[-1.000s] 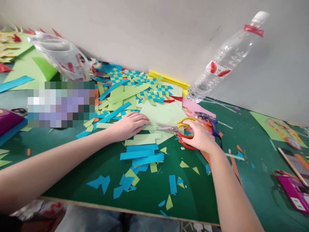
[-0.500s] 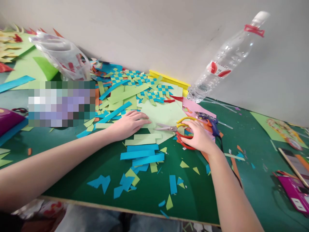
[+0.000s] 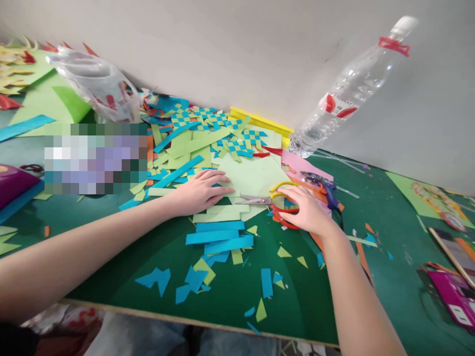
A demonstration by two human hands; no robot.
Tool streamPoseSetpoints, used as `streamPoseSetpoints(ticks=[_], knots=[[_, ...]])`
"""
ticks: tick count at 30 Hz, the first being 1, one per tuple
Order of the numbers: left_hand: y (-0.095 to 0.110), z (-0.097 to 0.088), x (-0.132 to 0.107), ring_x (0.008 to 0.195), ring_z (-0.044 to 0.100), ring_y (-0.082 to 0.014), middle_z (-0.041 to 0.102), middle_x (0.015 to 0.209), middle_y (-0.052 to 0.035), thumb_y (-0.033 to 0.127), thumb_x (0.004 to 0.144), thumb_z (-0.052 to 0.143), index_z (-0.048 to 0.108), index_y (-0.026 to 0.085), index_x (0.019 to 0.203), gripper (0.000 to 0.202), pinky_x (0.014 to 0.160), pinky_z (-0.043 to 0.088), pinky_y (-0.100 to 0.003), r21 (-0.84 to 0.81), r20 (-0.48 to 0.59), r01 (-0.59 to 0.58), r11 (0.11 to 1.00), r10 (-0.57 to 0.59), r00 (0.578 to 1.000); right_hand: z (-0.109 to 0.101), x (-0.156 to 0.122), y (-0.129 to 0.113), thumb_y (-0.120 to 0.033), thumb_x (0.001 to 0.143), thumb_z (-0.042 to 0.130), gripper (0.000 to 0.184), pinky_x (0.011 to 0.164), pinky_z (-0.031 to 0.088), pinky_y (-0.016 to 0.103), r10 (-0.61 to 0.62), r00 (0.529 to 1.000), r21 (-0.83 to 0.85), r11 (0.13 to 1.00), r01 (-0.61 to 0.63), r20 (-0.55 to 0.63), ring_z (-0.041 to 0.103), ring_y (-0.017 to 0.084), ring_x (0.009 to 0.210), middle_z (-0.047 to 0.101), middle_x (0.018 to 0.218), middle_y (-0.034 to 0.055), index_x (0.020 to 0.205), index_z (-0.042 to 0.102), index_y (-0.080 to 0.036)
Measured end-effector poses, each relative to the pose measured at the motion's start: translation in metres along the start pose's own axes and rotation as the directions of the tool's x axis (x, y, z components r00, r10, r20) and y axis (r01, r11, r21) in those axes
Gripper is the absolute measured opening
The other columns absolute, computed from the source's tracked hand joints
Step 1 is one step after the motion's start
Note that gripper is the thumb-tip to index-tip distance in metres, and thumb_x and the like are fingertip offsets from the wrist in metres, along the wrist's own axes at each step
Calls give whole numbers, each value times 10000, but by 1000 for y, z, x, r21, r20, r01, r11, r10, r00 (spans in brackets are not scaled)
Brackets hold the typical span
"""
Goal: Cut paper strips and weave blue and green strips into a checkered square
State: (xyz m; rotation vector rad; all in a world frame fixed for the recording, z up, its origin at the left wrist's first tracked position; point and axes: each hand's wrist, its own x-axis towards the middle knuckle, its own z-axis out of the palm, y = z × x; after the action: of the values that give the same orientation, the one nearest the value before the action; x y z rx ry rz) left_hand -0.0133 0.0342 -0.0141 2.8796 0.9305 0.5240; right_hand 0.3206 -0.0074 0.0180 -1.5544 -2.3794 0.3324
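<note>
On the green table (image 3: 122, 272) our left hand (image 3: 202, 193) lies loosely spread, and a slip of the scissors (image 3: 264, 200) our right hand (image 3: 307, 207) holds could nick it.

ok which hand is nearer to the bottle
Right. The right hand, holding the scissors, is just in front of the bottle. The left hand is farther off, in front and to the left, by the pale sheet.

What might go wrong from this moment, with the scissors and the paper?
The scissors in the right hand point toward the left hand, so a slip might nick it. The pale green strips lie overlapping just below the left hand; a careless brush could scatter them.
</note>
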Motion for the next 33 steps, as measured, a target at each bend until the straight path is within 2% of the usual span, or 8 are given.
streamPoseSetpoints(ticks=[3,8,16,22,27,33], knots=[[0,0,0,1338,385,-280,549,1350,-76,299,982,406,567,287,1295,352,1090,349,-503,2,19,1,1000,-1,1000,0,0,1,-381,739,689,485,1020,407,532,9,1000,-5,1000,-9,13,508,310,1210,601,1259,47,1202,571,-295],[1,0,0,1357,352,-293,481,1421,-71,340,979,418,514,312,1351,386,1108,324,-512,18,63,11,1000,-12,998,0,-1,-1,-410,695,728,562,936,462,525,111,994,29,993,-111,14,493,326,1191,605,1226,51,1218,552,-303],[1,0,1,1416,277,-280,382,1505,-21,363,992,372,474,359,1379,400,1152,261,-500,45,127,13,999,-19,992,2,0,-4,-371,739,698,478,994,434,505,77,997,107,991,-78,16,504,290,1204,581,1256,38,1190,552,-312],[-1,2,1,1423,270,-273,379,1514,-1,358,994,373,462,358,1391,407,1169,230,-492,28,122,7,1000,-10,992,3,0,-5,-344,753,688,455,1032,412,487,81,996,104,991,-84,30,491,273,1240,565,1296,30,1183,543,-308],[-1,2,0,1433,249,-262,344,1536,21,359,1004,337,421,360,1419,424,1183,195,-478,52,162,15,999,-23,986,1,0,-4,-341,759,682,439,1016,423,495,61,997,100,993,-66,47,499,287,1224,570,1279,42,1173,543,-304],[0,2,0,1426,266,-254,354,1531,23,367,1004,334,423,363,1417,423,1178,217,-471,65,154,5,998,-15,988,-1,-1,-2,-319,763,682,425,1022,419,490,71,996,82,994,-75,52,497,278,1220,580,1275,22,1165,544,-315]])
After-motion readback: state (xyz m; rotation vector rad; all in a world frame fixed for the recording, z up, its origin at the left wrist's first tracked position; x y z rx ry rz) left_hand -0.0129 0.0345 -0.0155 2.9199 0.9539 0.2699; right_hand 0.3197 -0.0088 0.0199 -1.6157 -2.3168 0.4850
